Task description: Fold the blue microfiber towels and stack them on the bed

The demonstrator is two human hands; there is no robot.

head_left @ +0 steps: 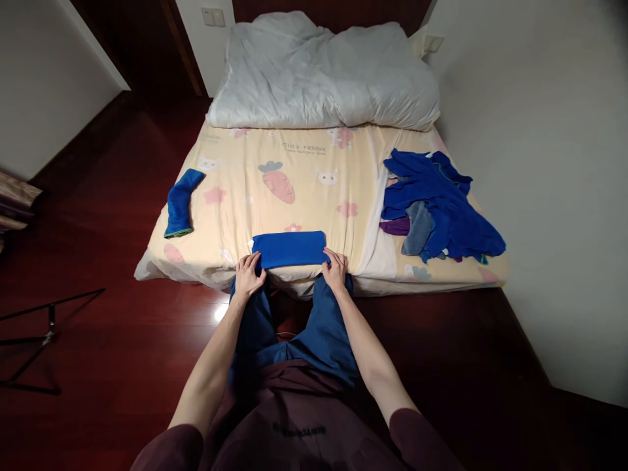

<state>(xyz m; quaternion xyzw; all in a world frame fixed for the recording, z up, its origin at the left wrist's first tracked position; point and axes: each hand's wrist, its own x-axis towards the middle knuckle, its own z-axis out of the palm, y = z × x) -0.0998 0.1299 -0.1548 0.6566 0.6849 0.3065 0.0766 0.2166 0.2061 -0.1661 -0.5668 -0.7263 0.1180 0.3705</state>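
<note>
A blue cloth [290, 249], folded into a long flat rectangle with a small white tag at its left end, lies at the near edge of the bed. My left hand [249, 275] is closed on its near left corner. At the near right corner, my right hand [335, 268] pinches the same cloth. A rolled or folded blue cloth [179, 203] with a green edge rests on the left side of the bed. On the right side sits a loose pile of blue cloths [436, 199], with a grey cloth [417, 227] and a purple cloth [395, 226] among them.
The bed [304, 190] has a yellow printed sheet, and a bulky white quilt [324, 75] is bunched at its far end. Black tripod legs [48, 337] stand on the dark red floor at left. A wall [540, 163] borders the right side.
</note>
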